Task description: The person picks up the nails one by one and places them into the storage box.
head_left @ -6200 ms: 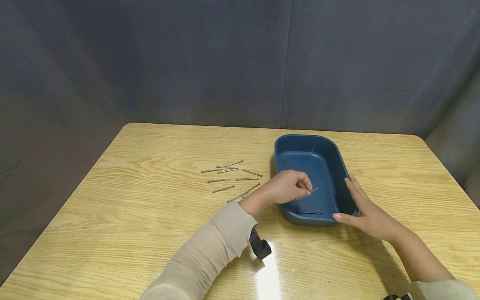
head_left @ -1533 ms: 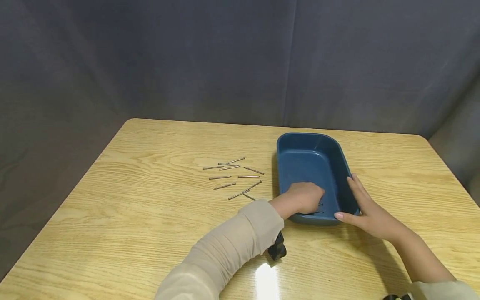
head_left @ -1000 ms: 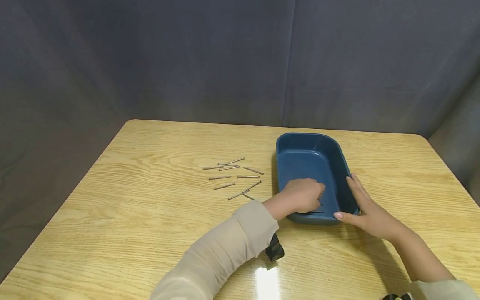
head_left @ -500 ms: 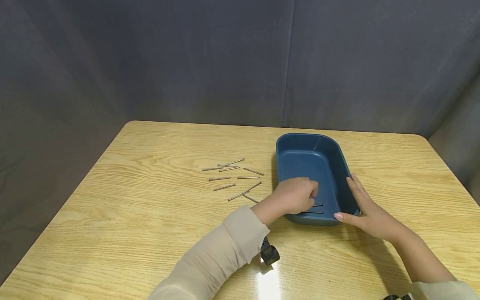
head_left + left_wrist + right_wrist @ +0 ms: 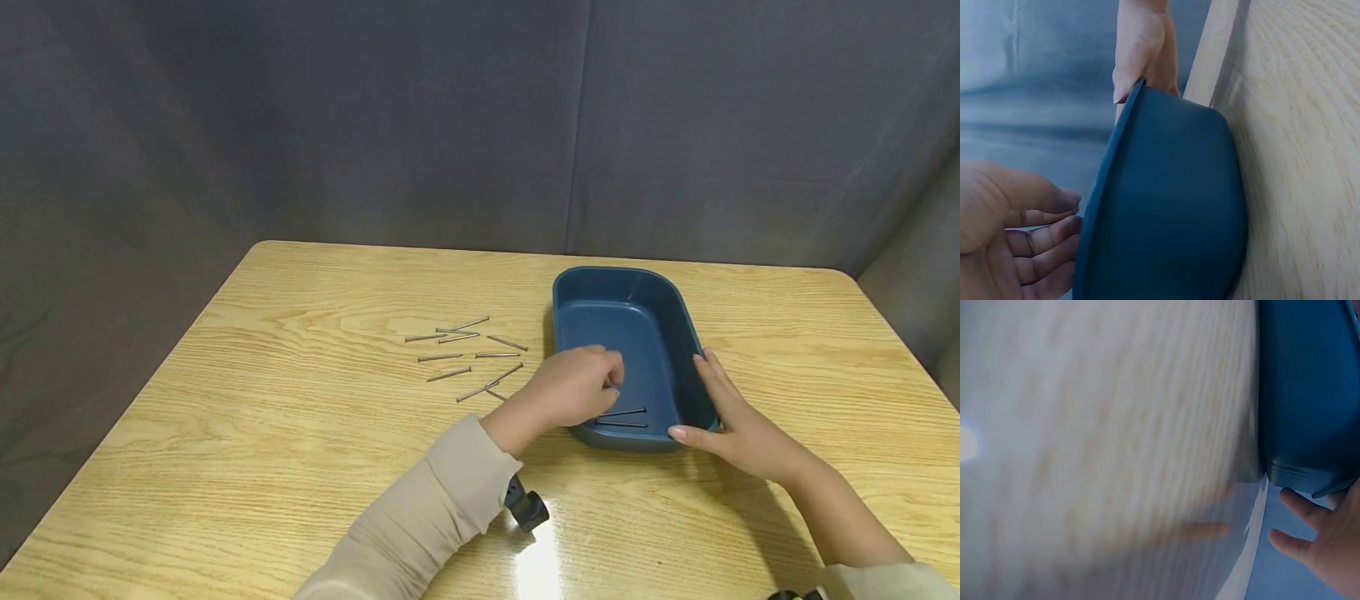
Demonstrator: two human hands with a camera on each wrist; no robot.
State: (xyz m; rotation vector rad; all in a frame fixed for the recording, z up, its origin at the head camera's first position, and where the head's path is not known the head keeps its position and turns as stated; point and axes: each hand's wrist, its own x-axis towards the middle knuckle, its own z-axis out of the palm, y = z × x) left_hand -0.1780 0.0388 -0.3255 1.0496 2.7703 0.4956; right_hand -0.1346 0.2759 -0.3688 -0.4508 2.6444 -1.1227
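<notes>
My left hand (image 5: 576,385) is over the near left part of a deep blue plastic bin (image 5: 611,317), fingers loosely bent and nothing between them. In the left wrist view its fingers (image 5: 1044,247) show beside the bin's rim. Two nails lie on the bin floor near its front wall, the farther nail (image 5: 630,412) partly behind my left hand, the nearer nail (image 5: 622,425) in plain sight. My right hand (image 5: 738,425) holds the bin's near right corner, its thumb on the front rim and its fingers along the right side. Several steel nails (image 5: 448,374) are scattered left of the bin.
The bin stands on a light wood-grain table (image 5: 247,417) with rounded far corners. A grey curtain (image 5: 420,125) hangs behind it. Under my left cuff sticks out a black wrist camera (image 5: 527,507), next to a bright light reflection on the tabletop.
A nail pinched by my left hand over the bin earlier now lies beside the other nail inside. Afterwards that hand drew back to the left, uncovering both. My right hand stayed at the corner.
</notes>
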